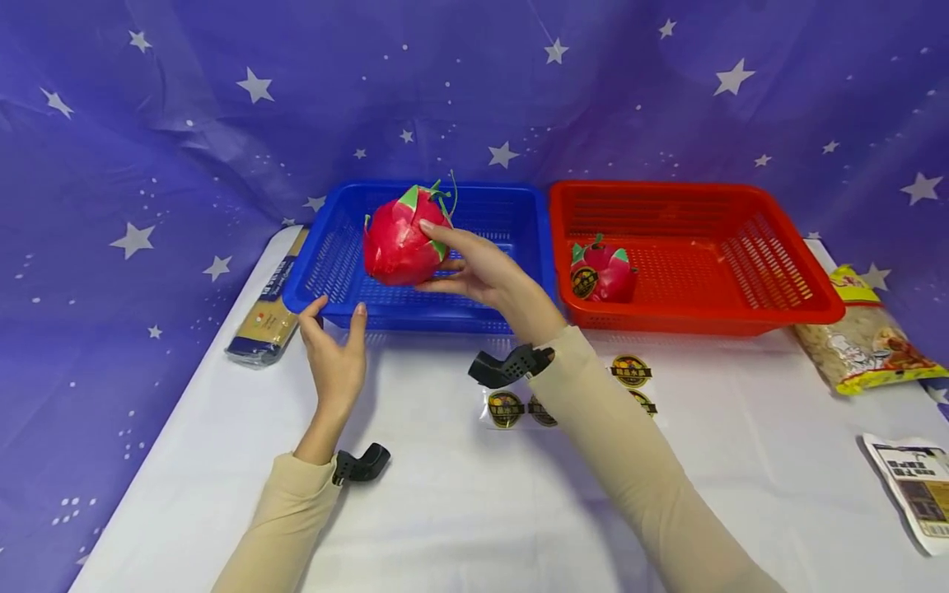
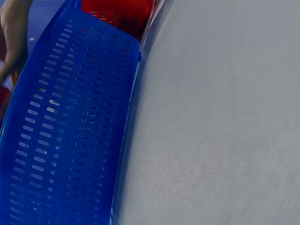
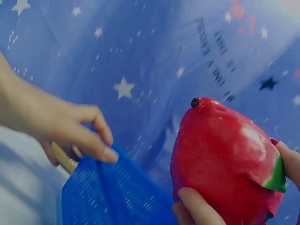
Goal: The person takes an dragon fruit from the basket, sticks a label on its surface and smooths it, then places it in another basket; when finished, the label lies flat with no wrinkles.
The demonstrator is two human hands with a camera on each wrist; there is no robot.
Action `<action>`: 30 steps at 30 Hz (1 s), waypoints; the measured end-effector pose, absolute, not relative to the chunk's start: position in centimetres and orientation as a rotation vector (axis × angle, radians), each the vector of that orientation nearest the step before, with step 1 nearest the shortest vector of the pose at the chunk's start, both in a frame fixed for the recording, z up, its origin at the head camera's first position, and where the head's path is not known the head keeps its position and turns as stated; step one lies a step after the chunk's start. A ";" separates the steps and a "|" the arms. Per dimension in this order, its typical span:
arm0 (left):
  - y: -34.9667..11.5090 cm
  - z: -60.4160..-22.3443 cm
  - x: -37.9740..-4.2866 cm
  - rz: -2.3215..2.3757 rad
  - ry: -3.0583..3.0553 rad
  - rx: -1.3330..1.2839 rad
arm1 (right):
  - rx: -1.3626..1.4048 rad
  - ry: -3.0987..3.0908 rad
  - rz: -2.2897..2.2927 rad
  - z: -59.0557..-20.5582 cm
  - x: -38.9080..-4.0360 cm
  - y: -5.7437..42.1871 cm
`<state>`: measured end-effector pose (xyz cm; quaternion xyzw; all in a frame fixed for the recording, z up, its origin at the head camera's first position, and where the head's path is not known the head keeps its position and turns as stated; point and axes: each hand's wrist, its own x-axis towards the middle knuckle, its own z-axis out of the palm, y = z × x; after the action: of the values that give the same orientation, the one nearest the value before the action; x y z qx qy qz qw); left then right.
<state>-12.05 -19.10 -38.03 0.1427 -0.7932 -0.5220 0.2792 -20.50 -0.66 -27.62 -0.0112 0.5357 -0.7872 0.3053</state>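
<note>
Over the blue basket (image 1: 474, 189), my right hand (image 1: 482, 268) holds the dragon fruit (image 1: 400, 245); my left hand (image 1: 334, 362) is spread at the basket's near-left corner. I judge the fruit light, slick and easily dented, best cupped around its middle.

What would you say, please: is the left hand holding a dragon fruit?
No, the only dragon fruit being held is in the right hand.
</note>
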 end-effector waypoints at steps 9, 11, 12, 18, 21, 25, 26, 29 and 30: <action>-19.4 -38.1 -11.9 -1.382 -2.143 0.390 | -0.253 1.388 -2.080 -26.2 -15.5 4.6; -19.2 -38.1 -11.9 -1.386 -2.139 0.388 | -0.306 1.424 -2.047 -26.5 -14.2 6.3; -19.2 -38.2 -11.9 -1.388 -2.139 0.383 | -0.337 1.449 -2.025 -26.8 -13.6 7.1; -18.8 -38.4 -12.1 -1.385 -2.149 0.373 | -0.375 1.568 -1.900 -29.4 -9.6 11.6; -18.8 -38.3 -12.1 -1.369 -2.152 0.378 | -0.353 1.622 -1.827 -31.0 -8.0 13.1; -19.0 -38.3 -12.1 -1.363 -2.155 0.375 | -0.293 1.732 -1.713 -33.0 -6.1 14.3; -19.0 -38.3 -12.1 -1.361 -2.155 0.374 | -0.276 1.762 -1.681 -33.5 -5.7 14.6; -19.1 -38.3 -12.0 -1.363 -2.155 0.370 | -0.244 1.811 -1.615 -34.6 -4.4 15.2; -19.1 -38.3 -12.0 -1.363 -2.157 0.369 | -0.242 1.818 -1.600 -34.9 -4.0 15.4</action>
<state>-12.02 -19.11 -38.35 0.1375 -0.8037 -0.5080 0.2779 -3.97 15.45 -34.87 -0.0933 0.7008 -0.6165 0.3465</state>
